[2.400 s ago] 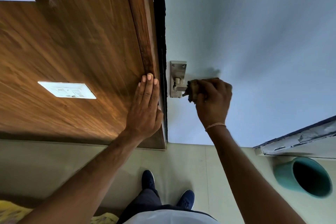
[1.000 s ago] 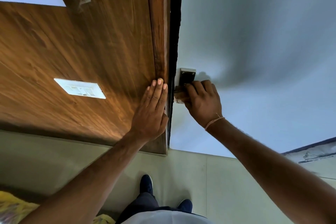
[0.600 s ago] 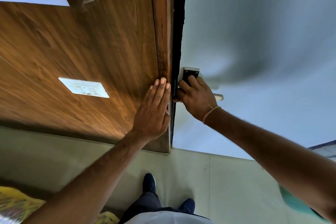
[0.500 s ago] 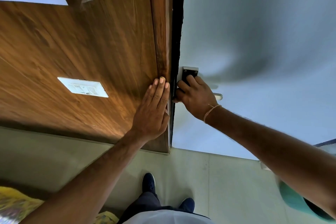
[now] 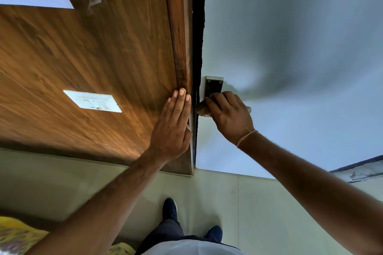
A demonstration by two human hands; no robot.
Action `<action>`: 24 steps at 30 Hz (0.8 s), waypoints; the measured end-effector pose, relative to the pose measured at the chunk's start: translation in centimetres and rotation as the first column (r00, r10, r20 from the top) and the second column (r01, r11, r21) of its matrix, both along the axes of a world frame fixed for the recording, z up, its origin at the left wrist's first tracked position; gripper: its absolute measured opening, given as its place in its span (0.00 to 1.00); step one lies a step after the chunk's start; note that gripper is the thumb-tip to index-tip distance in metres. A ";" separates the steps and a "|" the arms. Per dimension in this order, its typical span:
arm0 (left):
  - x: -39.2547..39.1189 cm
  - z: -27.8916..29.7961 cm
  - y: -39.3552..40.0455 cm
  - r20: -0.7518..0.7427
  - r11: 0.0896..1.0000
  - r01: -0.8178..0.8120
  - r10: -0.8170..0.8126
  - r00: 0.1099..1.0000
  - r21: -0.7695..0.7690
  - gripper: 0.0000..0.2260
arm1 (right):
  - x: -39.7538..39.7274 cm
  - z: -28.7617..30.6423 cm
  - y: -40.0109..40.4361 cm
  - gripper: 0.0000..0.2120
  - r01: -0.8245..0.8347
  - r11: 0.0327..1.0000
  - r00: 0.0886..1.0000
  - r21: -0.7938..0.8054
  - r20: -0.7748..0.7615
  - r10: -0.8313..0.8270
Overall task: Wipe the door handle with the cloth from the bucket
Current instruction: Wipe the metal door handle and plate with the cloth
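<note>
The metal door handle [image 5: 214, 86] sits on a pale door, its backplate showing above my fingers and the lever's tip poking out right of my hand. My right hand [image 5: 229, 117] is closed over the lever with a brown cloth [image 5: 202, 108] bunched under the fingers at the handle's lower left. My left hand [image 5: 174, 128] lies flat, fingers together, on the brown wooden frame [image 5: 178, 47] just left of the door edge. The bucket is out of view.
A white switch plate [image 5: 92, 101] is set in the wood panel to the left. Pale floor tiles lie below, with my dark shoes [image 5: 170, 211] on them. Something yellow [image 5: 14, 236] lies at the bottom left. A chipped ledge [image 5: 362, 170] juts in at right.
My right hand with the cloth has slid left along the lever toward the backplate and rubbed there. The left hand has stayed on the frame. The view has shifted and the teal bucket dropped out.
</note>
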State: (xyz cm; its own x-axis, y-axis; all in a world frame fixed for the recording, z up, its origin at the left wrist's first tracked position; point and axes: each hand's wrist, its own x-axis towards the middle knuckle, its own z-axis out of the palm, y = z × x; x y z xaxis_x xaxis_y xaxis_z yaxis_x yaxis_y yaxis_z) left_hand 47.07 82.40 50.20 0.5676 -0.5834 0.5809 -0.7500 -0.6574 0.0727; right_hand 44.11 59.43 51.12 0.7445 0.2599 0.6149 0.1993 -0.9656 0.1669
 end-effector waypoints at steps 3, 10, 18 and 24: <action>0.0 -0.1 -0.1 0.000 1.000 0.001 -0.001 1.000 0.000 0.31 | -1.6 -0.2 -2.0 0.16 0.095 0.994 0.995 0.047 -0.008 -0.095; -0.3 -0.3 -0.6 -0.003 0.999 -0.004 0.004 1.000 -0.038 0.31 | -3.2 -0.2 -1.3 0.11 0.328 0.942 0.943 0.068 -0.077 -0.322; -0.3 -0.6 -1.2 -0.002 0.998 -0.029 0.028 1.000 -0.051 0.34 | -2.9 0.2 -1.0 0.16 0.265 0.964 0.954 0.030 -0.150 -0.258; -0.3 -0.7 -1.3 -0.015 0.998 -0.022 0.022 1.000 -0.056 0.35 | -4.2 0.3 -1.0 0.10 0.503 0.862 0.854 0.063 -0.191 -0.484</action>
